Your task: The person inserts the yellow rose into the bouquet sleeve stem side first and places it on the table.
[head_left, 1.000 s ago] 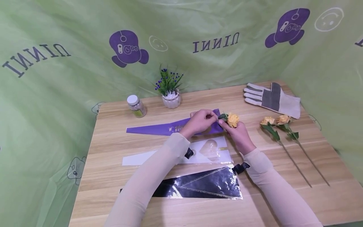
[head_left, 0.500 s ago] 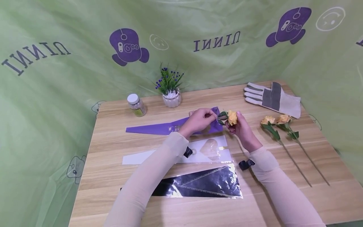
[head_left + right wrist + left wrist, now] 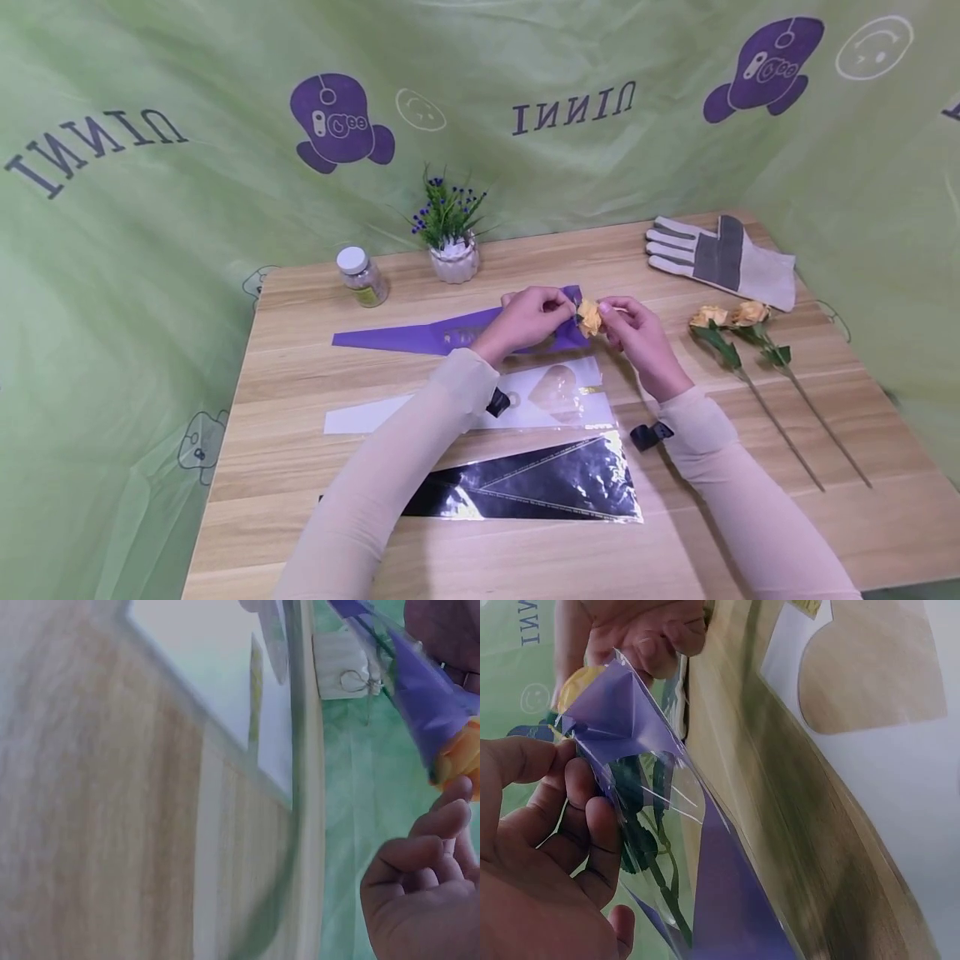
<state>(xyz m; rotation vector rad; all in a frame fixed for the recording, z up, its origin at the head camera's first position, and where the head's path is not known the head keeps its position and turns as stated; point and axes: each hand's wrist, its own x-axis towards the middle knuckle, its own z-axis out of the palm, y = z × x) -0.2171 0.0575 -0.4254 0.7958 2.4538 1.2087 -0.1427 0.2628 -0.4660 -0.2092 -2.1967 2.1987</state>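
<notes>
The yellow rose (image 3: 589, 317) sits at the purple sleeve's (image 3: 431, 333) wide mouth, leafy stem (image 3: 669, 894) inside — left hand (image 3: 528, 319) pinching the sleeve's edge, right hand (image 3: 641, 342) touching the petals, whether gripping I cannot tell — beyond a white sleeve (image 3: 360, 417).

Upside-down purple letters on the green cloth (image 3: 225, 225) behind the flowerpot (image 3: 454, 267) seem to read "UINNI", once to the flowerpot's left and once above it to the right. A smiley outline (image 3: 420, 110) is drawn above the flowerpot, another, inverted, far to its right. Too small to read are the label on the jar (image 3: 362, 277) left of the flowerpot, and, in front of it, lettering on the purple sleeve (image 3: 397, 335) and edge print on the black sleeve (image 3: 555, 481).
</notes>
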